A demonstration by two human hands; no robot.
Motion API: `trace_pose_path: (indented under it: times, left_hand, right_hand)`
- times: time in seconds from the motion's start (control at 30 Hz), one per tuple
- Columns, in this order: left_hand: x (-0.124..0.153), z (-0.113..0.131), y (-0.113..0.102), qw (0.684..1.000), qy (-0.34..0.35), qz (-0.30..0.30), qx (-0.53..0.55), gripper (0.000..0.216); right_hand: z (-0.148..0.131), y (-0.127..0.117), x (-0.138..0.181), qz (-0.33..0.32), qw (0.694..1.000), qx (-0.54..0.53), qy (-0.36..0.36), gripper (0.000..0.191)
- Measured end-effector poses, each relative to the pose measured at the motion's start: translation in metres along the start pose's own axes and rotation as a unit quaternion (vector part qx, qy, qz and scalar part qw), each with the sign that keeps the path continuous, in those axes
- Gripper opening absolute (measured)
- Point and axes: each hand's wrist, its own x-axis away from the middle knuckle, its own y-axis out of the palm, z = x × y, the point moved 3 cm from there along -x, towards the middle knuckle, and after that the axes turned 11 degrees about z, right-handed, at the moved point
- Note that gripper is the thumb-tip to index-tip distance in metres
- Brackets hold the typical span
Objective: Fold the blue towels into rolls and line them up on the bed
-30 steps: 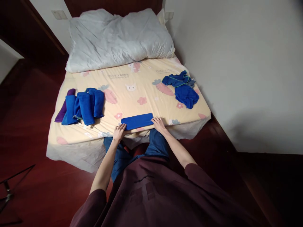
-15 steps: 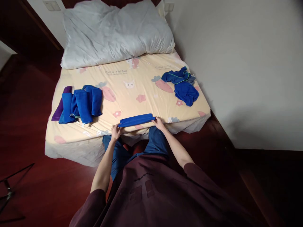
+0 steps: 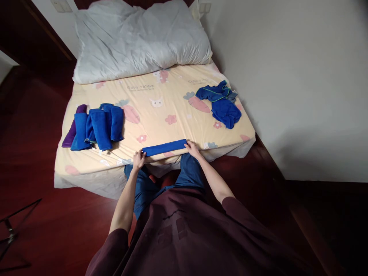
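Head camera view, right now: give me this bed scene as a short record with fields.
Left hand: holding left end of folded blue cloth
Right hand: holding its right end
Cloth shape: narrow strip, along the bed's near edge
Left side: blue bundles, purple bundle
Right side: crumpled blue cloths
Far end: pale bedding

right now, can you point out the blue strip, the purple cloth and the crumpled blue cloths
Blue strip (image 3: pixel 165 148): head view, middle of its top face.
Purple cloth (image 3: pixel 69 138): head view, its near part.
Crumpled blue cloths (image 3: pixel 226 114): head view, middle of the nearer cloth.
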Motion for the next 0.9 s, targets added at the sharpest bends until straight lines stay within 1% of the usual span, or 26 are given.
trace_pose_path:
  times: [0.1, 0.3, 0.4, 0.5, 0.63, 0.7, 0.77, 0.8, 0.83, 0.87, 0.9]
  left_hand:
    - [-0.001, -0.003, 0.001, 1.0, -0.004, 0.002, 0.004, 0.043]
    - [-0.004, -0.002, 0.001, 1.0, -0.025, -0.008, 0.014, 0.043]
    - [-0.005, -0.001, 0.001, 0.999, -0.042, -0.012, 0.024, 0.044]
    - [-0.007, -0.002, 0.0, 0.998, -0.046, -0.014, 0.029, 0.042]
    - [-0.01, 0.001, -0.002, 0.997, -0.065, -0.027, 0.019, 0.042]
    - [-0.007, 0.01, -0.003, 0.997, -0.082, -0.013, 0.004, 0.045]
    - [-0.001, 0.029, -0.004, 0.997, -0.069, 0.039, -0.023, 0.05]
    - [0.005, 0.042, -0.003, 0.996, -0.042, 0.064, -0.035, 0.053]
    - [0.011, 0.057, 0.0, 0.996, 0.001, 0.078, -0.041, 0.056]
    - [0.017, 0.073, 0.005, 0.995, 0.054, 0.076, -0.041, 0.058]
    - [0.024, 0.088, 0.011, 0.992, 0.107, 0.057, -0.033, 0.06]
  right_hand:
    - [0.005, 0.004, -0.002, -0.008, 1.0, 0.02, 0.001, 0.034]
    - [0.015, 0.011, -0.008, 0.0, 0.998, -0.035, 0.044, 0.038]
    - [0.013, 0.012, -0.009, -0.003, 0.997, -0.057, 0.048, 0.042]
    - [0.009, 0.009, -0.01, -0.007, 0.997, -0.067, 0.047, 0.041]
    - [0.001, 0.003, -0.012, -0.015, 0.997, -0.035, 0.061, 0.036]
    - [-0.011, 0.001, -0.009, -0.001, 0.998, 0.018, 0.061, 0.036]
    - [-0.033, 0.003, -0.002, 0.051, 0.994, 0.085, 0.048, 0.042]
    - [-0.048, 0.007, 0.004, 0.075, 0.99, 0.112, 0.029, 0.047]
    - [-0.063, 0.013, 0.011, 0.085, 0.988, 0.129, -0.001, 0.051]
    - [-0.08, 0.022, 0.019, 0.073, 0.987, 0.133, -0.042, 0.054]
    - [-0.095, 0.033, 0.026, 0.042, 0.986, 0.13, -0.09, 0.056]
